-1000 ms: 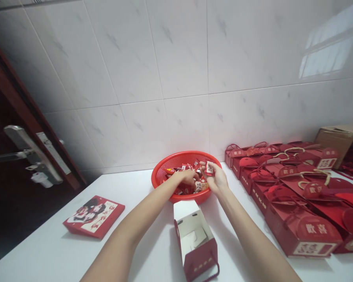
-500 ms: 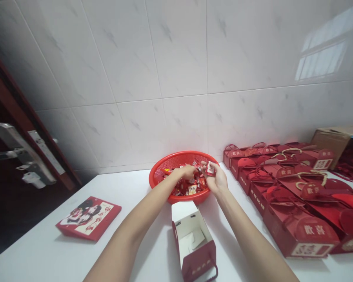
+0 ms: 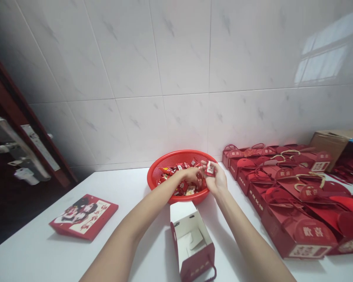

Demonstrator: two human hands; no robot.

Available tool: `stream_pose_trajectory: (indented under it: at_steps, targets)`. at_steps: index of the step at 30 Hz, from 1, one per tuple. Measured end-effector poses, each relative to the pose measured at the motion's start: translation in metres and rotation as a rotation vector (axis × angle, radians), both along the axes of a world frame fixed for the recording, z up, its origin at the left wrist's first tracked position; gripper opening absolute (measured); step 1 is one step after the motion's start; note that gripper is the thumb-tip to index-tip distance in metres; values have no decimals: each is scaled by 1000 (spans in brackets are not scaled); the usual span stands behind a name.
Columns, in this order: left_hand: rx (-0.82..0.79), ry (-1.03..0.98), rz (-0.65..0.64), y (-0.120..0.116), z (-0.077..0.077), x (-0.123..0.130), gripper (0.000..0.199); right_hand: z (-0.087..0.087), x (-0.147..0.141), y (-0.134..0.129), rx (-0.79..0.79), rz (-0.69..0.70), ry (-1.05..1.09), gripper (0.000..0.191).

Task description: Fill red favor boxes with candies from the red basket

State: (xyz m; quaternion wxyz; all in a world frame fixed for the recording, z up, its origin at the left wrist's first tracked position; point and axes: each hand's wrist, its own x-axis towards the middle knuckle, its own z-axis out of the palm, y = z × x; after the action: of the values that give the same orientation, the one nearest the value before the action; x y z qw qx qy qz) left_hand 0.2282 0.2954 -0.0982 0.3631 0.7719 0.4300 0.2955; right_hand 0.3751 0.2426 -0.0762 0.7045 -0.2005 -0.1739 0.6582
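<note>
A red perforated plastic basket [image 3: 154,178] stands against the wall, filled with wrapped candies [image 3: 181,188]. My left hand [image 3: 194,175] reaches into it among the candies, its fingers bent down and partly hidden, so its grip cannot be made out. At the basket's right rim, my right hand [image 3: 219,180] is turned palm up, with its fingers curled round a red-and-white wrapped candy [image 3: 210,168]. In front of the basket, an open dark red gift box [image 3: 197,266] with a white inside and a cord handle stands below both forearms.
Several closed red gift boxes [image 3: 297,231] with cord handles fill the right side of the white table [image 3: 141,254]. A flat red printed box [image 3: 85,215] lies at the left. Behind are a cardboard box [image 3: 331,147], a tiled wall and a door with a metal handle [image 3: 17,152].
My left hand has shifted slightly right within the basket, closer to my right hand. The right hand keeps hold of the candy. The view has shifted a little.
</note>
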Motion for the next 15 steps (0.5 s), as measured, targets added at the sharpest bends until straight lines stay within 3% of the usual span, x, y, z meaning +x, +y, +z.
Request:
stream_pose_trajectory:
  at_steps: [4,7,10,15]
  targets:
    - [-96,-91,-76,13,38,1,16,0,-2,1,-12,-30,12,12]
    - [-147,-178,-95,13,58,-5,21,-3,-5,4,-1,-72,24,6]
    - [-177,-233,-93,8,64,-8,24,-5,-7,6,20,-107,15,4]
    - [-181,-268,-127,5,60,-7,24,-2,-8,1,63,-80,-51,13]
